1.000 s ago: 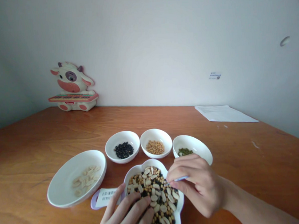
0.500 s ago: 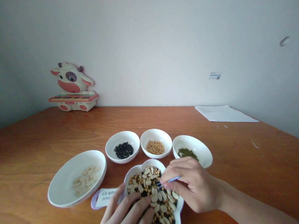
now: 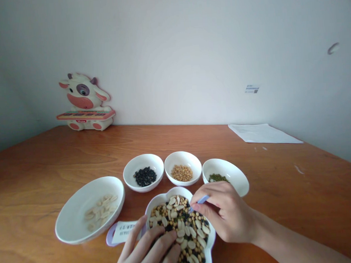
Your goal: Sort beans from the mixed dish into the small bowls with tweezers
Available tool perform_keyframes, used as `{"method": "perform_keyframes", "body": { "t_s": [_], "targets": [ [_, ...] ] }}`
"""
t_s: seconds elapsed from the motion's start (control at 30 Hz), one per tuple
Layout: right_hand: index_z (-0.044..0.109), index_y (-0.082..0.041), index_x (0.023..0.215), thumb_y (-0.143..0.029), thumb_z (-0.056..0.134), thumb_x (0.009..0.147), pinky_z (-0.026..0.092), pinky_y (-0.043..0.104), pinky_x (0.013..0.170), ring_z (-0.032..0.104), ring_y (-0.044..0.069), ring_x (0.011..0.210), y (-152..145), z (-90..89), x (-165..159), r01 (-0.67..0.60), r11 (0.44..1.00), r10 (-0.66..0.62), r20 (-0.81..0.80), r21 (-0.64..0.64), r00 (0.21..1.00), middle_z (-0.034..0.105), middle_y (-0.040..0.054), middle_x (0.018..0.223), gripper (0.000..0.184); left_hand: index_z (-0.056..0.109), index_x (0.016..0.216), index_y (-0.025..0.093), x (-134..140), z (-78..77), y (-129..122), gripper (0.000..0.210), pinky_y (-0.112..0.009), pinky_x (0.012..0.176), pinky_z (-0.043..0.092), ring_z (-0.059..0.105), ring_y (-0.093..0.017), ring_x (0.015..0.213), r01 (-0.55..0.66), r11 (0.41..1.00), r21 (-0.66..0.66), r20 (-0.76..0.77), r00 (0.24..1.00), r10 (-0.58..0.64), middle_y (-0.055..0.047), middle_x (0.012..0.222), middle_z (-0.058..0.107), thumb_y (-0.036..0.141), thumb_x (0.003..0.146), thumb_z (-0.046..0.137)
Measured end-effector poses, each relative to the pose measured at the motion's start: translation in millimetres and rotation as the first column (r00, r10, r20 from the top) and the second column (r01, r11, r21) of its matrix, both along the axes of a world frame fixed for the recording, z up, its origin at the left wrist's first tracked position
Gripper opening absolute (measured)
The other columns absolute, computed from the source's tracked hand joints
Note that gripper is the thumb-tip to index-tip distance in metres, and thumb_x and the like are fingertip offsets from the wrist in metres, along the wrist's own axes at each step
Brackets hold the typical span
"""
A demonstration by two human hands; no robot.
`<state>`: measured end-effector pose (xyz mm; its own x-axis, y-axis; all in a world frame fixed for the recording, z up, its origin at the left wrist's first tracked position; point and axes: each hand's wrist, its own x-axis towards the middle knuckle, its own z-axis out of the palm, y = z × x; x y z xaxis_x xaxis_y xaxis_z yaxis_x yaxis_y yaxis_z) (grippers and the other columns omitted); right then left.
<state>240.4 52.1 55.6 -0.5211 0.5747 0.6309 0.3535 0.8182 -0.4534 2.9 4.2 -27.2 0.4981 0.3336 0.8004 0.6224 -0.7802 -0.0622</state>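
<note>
My right hand [image 3: 225,211] is closed in a pinch on small light-blue tweezers [image 3: 203,199]. Their tip points down into a white scalloped dish [image 3: 209,247] that has a purple handle with a label on it [image 3: 112,235]. Mixed in the dish are pale peanut halves [image 3: 191,244], yellow beans, black beans and some green ones. Across the dish's left side lies my left hand [image 3: 152,246], fingers spread over the rim and the beans, holding nothing visible. Part of the dish is hidden beneath it.
White bowls stand around the dish: one with peanut halves [image 3: 100,212], one with black beans [image 3: 145,176], one with yellow beans [image 3: 182,172], one with green beans [image 3: 218,178]. A cow toy keyboard [image 3: 86,108] and paper sheets [image 3: 262,134] are at the back.
My right hand has shifted slightly up and left over the dish, and the tweezers are tilted more steeply. My left hand stays where it was.
</note>
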Motion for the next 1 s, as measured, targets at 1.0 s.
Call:
{"method": "perform_keyframes", "body": {
  "t_s": [1.0],
  "targets": [
    [0.069,-0.015,0.081,-0.008,0.059,0.092,0.05,0.022,0.065,0.073,0.014,0.067,-0.5,-1.6,-1.0,-0.003,0.998,0.003,-0.003,-0.061,1.0,0.077,0.002,0.077,0.017,0.075,0.101,0.026,-1.0,-2.1,0.0,0.038,-0.041,0.127,0.018,0.063,-0.014,0.103,0.004,1.0,0.001,-0.004,1.0,-0.004,0.005,0.107,0.073,0.029,0.109,0.038]
  ]
}}
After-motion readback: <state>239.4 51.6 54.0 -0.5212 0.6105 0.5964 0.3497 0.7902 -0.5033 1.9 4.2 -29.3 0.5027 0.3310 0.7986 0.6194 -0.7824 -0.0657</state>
